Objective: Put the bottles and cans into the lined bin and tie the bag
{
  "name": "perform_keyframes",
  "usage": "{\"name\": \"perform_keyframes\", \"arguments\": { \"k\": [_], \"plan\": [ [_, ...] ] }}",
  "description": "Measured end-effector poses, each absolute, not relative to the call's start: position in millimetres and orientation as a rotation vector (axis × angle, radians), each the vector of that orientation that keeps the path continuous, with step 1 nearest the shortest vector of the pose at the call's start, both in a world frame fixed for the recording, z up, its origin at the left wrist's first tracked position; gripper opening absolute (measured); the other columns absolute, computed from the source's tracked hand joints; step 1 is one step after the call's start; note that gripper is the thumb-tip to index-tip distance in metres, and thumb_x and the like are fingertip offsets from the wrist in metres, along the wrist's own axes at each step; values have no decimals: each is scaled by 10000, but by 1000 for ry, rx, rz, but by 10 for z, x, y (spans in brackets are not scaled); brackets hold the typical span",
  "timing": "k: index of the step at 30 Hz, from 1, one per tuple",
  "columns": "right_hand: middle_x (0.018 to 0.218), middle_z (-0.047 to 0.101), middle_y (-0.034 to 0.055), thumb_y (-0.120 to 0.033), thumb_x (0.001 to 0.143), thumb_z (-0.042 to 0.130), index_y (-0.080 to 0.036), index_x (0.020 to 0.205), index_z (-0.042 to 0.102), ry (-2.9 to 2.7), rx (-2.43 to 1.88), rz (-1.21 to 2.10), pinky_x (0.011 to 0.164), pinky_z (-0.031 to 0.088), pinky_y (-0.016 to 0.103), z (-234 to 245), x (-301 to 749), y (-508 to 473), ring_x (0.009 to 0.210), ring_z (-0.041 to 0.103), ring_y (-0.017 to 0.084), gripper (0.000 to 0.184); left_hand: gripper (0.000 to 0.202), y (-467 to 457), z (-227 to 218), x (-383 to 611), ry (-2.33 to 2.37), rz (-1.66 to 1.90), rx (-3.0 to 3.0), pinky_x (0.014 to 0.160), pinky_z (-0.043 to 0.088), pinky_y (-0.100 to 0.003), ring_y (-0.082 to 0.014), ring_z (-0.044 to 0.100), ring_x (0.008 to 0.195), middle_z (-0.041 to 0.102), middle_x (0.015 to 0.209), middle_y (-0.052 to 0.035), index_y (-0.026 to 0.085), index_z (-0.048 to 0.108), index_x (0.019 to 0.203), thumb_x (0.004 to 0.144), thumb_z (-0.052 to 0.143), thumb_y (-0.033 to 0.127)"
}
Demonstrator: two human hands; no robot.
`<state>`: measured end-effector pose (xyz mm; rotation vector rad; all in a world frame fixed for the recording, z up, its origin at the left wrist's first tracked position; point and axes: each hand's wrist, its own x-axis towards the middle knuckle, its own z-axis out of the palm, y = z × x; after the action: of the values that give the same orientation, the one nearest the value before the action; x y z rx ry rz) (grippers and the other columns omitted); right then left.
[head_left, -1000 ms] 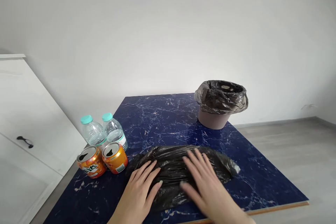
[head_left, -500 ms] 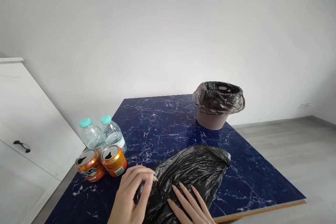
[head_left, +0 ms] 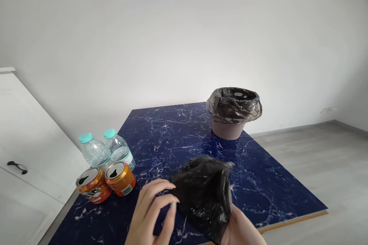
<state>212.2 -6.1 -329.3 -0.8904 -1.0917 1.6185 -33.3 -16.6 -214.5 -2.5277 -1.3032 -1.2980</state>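
A black plastic bag, crumpled and partly blurred, is raised off the near part of the table in my right hand. That hand grips its lower right side, and the fingers are hidden behind the plastic. My left hand is at the bag's left edge, fingers curved and apart, with the fingertips close to the plastic. Whether they touch it is hard to see. Two orange drink cans, a left can and a right can, stand opened to the left of my left hand.
Behind the cans stand two clear bottles with turquoise caps, a left bottle and a right bottle. A bin lined with a dark bag is toward the far right of the blue marbled table. A white cabinet flanks the left side.
The black bag was spread on the table under both hands; now it is lifted and bunched. My right hand has moved right and under it. The view has shifted slightly.
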Motion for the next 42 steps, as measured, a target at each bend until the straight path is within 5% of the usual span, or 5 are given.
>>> {"name": "perform_keyframes", "arguments": {
  "k": [10, 19, 27, 36, 42],
  "plan": [
    [1294, 783, 180, -687, 882, 713, -181, 1358, 745, -737, -956, 1754, 1113, 539, 589, -3240, 2179, -156, 1338, 670, 410, 696, 386, 216, -2350, -196, -1339, -501, -2791, 1210, 499, -626, -341, 583, 1460, 670, 1514, -75, 256, 634, 1433, 1102, 552, 438],
    [1777, 302, 51, -508, 1073, 481, -367, 1743, 181, -1420, -1607, 494, 1156, 536, 595, -3047, 2115, -297, 1584, 387, 406, 747, 491, 462, -2372, -218, -1573, -545, -2822, 1229, 495, -563, -312, 453, 1567, 460, 1708, -71, 287, 459, 1612, 1145, 434, 439],
    [1707, 399, 163, -596, 1051, 529, -244, 1757, -27, -1885, -1474, -263, 1137, 489, 733, -3366, 1488, -16, 1513, 464, 481, 965, 619, 644, -2502, -93, -1143, -332, -3054, 1330, 305, -609, -315, 209, 1652, 277, 1779, -30, 362, 195, 1734, 1155, 416, 376],
    [1683, 371, 62, -566, 1066, 495, -353, 1717, 9, -2198, -1424, -144, 1113, 560, 674, -3586, 1826, 157, 1471, 517, 427, 839, 649, 796, -2809, -407, -1251, -433, -2940, 1292, 379, -607, -328, 298, 1628, 342, 1752, -6, 387, 217, 1725, 1133, 473, 467],
    [1672, 454, 72, -553, 1107, 417, -254, 1607, 543, -2389, -1366, 298, 1231, 446, 614, -2810, 2040, 360, 1532, 460, 400, 596, 594, 786, -2949, -466, -1352, -586, -2779, 1262, 427, -597, -342, 369, 1604, 441, 1716, -64, 330, 358, 1687, 1121, 498, 446]
  ]
}}
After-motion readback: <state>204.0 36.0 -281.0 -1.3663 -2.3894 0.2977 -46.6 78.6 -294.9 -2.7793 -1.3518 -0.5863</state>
